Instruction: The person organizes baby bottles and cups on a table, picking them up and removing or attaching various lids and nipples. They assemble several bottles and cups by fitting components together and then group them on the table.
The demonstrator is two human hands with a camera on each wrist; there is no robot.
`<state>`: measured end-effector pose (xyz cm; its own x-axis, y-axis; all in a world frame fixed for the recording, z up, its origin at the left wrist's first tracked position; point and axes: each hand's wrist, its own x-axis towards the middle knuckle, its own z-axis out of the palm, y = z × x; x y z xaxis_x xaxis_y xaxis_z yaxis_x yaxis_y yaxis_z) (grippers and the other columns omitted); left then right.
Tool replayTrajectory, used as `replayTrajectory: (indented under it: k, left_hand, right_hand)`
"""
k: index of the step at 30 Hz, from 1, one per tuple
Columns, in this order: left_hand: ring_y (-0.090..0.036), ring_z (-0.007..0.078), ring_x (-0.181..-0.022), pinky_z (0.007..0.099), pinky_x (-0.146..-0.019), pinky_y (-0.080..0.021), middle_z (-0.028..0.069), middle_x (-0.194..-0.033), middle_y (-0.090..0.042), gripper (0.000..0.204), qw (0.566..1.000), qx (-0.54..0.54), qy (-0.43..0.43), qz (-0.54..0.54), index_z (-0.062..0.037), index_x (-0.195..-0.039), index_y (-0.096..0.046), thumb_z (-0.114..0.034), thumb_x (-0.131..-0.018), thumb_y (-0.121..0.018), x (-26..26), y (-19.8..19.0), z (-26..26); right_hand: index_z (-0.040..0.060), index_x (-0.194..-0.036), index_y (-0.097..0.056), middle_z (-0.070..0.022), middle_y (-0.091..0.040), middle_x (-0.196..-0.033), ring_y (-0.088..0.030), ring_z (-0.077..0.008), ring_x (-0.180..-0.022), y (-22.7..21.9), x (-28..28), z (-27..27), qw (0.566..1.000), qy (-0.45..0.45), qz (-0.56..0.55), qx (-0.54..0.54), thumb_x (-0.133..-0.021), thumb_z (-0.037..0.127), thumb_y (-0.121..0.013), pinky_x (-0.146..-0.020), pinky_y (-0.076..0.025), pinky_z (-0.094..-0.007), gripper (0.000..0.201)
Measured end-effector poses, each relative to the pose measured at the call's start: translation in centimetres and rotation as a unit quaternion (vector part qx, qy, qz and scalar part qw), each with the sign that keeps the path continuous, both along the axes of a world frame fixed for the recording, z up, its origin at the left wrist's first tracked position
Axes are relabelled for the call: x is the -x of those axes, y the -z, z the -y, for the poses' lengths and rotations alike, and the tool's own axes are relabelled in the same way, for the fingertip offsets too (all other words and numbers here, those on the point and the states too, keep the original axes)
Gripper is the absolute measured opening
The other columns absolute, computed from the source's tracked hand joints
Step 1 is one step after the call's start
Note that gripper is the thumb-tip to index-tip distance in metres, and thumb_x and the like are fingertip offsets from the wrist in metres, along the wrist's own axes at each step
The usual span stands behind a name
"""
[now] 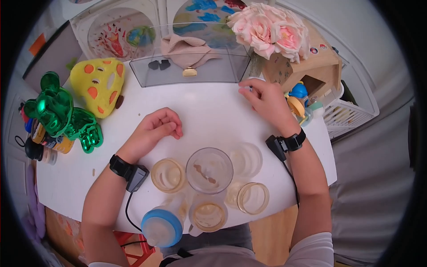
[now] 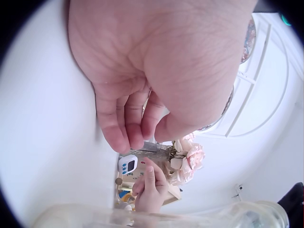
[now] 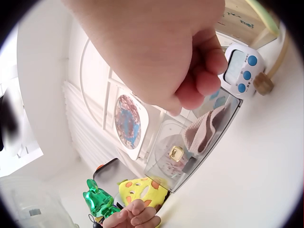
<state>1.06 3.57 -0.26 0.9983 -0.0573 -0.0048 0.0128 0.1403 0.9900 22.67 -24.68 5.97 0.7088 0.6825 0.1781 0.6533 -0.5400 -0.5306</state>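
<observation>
My left hand (image 1: 158, 127) rests on its side on the white table (image 1: 200, 107), fingers loosely curled and holding nothing. My right hand (image 1: 267, 100) is over the far right of the table, index finger stretched out and the others bent. Close by its fingertips stands a white timer (image 3: 240, 71) with blue buttons and a small screen, largely hidden behind that hand in the head view. A brown knob-like piece (image 3: 263, 83) lies beside the timer. Nothing shows in the right hand's grasp. Near me stand a clear round container (image 1: 209, 151) and several glass jars, one a jar (image 1: 252, 198) at right.
A baby bottle (image 1: 162, 227) with a blue ring is at the near edge. Behind are a clear box (image 1: 191, 78) with a pink cloth (image 1: 189, 51), pink roses (image 1: 275, 33) and a wooden house (image 1: 307, 69). A yellow plush (image 1: 98, 86) and green shiny bear (image 1: 58, 109) stand left.
</observation>
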Motion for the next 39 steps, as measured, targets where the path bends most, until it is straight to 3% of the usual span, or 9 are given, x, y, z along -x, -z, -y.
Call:
replayTrajectory:
  k: [2, 6, 8, 12, 14, 18, 21, 26, 39]
  left_hand:
    - [-0.067, 0.0172, -0.101, 0.0326, -0.093, -0.054, 0.0069, -0.107, -0.069, 0.014, 1.0, -0.002, -0.001, 0.001, -0.0035, -0.116, -0.063, -0.015, -0.109, -0.061, 0.0, 0.0, -0.1]
    - [-0.067, 0.0169, -0.101, 0.0324, -0.092, -0.054, 0.0068, -0.106, -0.069, 0.013, 1.0, -0.008, 0.005, 0.0, -0.0034, -0.116, -0.063, -0.015, -0.109, -0.062, -0.1, -0.1, -0.1]
    - [-0.067, 0.0167, -0.101, 0.0324, -0.092, -0.054, 0.0067, -0.106, -0.069, 0.013, 1.0, -0.013, 0.005, -0.002, -0.0035, -0.116, -0.063, -0.014, -0.109, -0.062, 0.0, 0.1, 0.1]
    - [-0.067, 0.0164, -0.1, 0.0324, -0.091, -0.055, 0.0061, -0.106, -0.069, 0.013, 1.0, -0.011, 0.007, 0.01, -0.0034, -0.116, -0.063, -0.014, -0.109, -0.062, -0.2, 0.2, -0.1]
    - [-0.068, 0.0165, -0.1, 0.0326, -0.09, -0.056, 0.0059, -0.106, -0.069, 0.012, 1.0, -0.015, 0.004, 0.002, -0.0034, -0.115, -0.063, -0.013, -0.109, -0.062, -0.1, 0.2, -0.1]
    - [-0.068, 0.0166, -0.1, 0.0325, -0.091, -0.055, 0.0061, -0.106, -0.069, 0.012, 1.0, -0.018, 0.01, -0.002, -0.0033, -0.115, -0.063, -0.013, -0.109, -0.062, 0.0, 0.0, 0.0]
    - [-0.068, 0.0169, -0.101, 0.0325, -0.091, -0.055, 0.0066, -0.106, -0.069, 0.012, 1.0, -0.019, 0.007, 0.004, -0.0032, -0.115, -0.063, -0.013, -0.109, -0.062, -0.1, 0.0, 0.0]
    - [-0.067, 0.0164, -0.101, 0.0329, -0.092, -0.055, 0.0064, -0.106, -0.069, 0.011, 1.0, -0.028, 0.001, -0.009, -0.0033, -0.115, -0.063, -0.013, -0.109, -0.061, -0.1, 0.0, -0.1]
    - [-0.067, 0.0158, -0.099, 0.0315, -0.091, -0.055, 0.0061, -0.104, -0.069, 0.011, 0.999, -0.042, -0.003, 0.005, -0.0035, -0.115, -0.064, -0.013, -0.11, -0.06, 0.1, -0.1, 0.3]
  right_hand:
    - [0.0024, -0.123, -0.074, -0.0082, -0.08, -0.09, -0.073, -0.0165, -0.068, 2.2, -1.5, 0.1, 0.979, -0.108, 0.119, -0.129, -0.101, 0.011, -0.071, -0.069, -0.057, -0.0305, 0.024]
    - [0.0049, -0.117, -0.078, -0.0134, -0.078, -0.086, -0.076, -0.0229, -0.072, 2.3, -2.5, 0.1, 0.922, -0.179, 0.301, -0.166, -0.099, 0.015, -0.072, -0.07, -0.057, -0.0321, 0.022]
    - [0.0049, -0.111, -0.08, -0.0147, -0.079, -0.089, -0.077, -0.0228, -0.075, 0.0, 0.2, 0.2, 0.994, 0.015, -0.057, -0.096, -0.099, 0.015, -0.071, -0.072, -0.059, -0.0327, 0.018]
    - [0.0016, -0.103, -0.081, -0.0163, -0.078, -0.087, -0.075, -0.0219, -0.074, 0.0, 0.0, 0.2, 0.994, 0.033, -0.053, -0.085, -0.1, 0.017, -0.072, -0.07, -0.058, -0.0333, 0.018]
    - [0.0, -0.101, -0.08, -0.0149, -0.076, -0.08, -0.074, -0.0212, -0.072, 0.8, -0.5, 0.1, 0.986, -0.039, 0.051, -0.153, -0.101, 0.021, -0.072, -0.066, -0.055, -0.0328, 0.023]
    - [0.0001, -0.099, -0.08, -0.0134, -0.077, -0.083, -0.074, -0.0216, -0.075, 1.4, -1.0, 0.5, 0.986, -0.07, 0.065, -0.138, -0.101, 0.02, -0.073, -0.068, -0.055, -0.0308, 0.021]
    - [0.0014, -0.104, -0.08, -0.0125, -0.079, -0.09, -0.075, -0.0186, -0.081, 0.6, -0.5, 0.6, 0.995, -0.046, -0.005, -0.087, -0.102, 0.015, -0.071, -0.071, -0.056, -0.0291, 0.017]
    - [0.0022, -0.121, -0.077, -0.0069, -0.083, -0.105, -0.075, -0.0098, -0.095, 0.8, -0.5, 0.2, 0.954, -0.094, -0.196, -0.207, -0.108, 0.014, -0.064, -0.074, -0.055, -0.0256, 0.022]
    - [-0.0001, -0.123, -0.077, -0.0077, -0.082, -0.104, -0.075, -0.0113, -0.094, -0.2, 0.4, 0.2, 0.94, -0.105, -0.235, -0.226, -0.109, 0.014, -0.064, -0.075, -0.052, -0.025, 0.024]
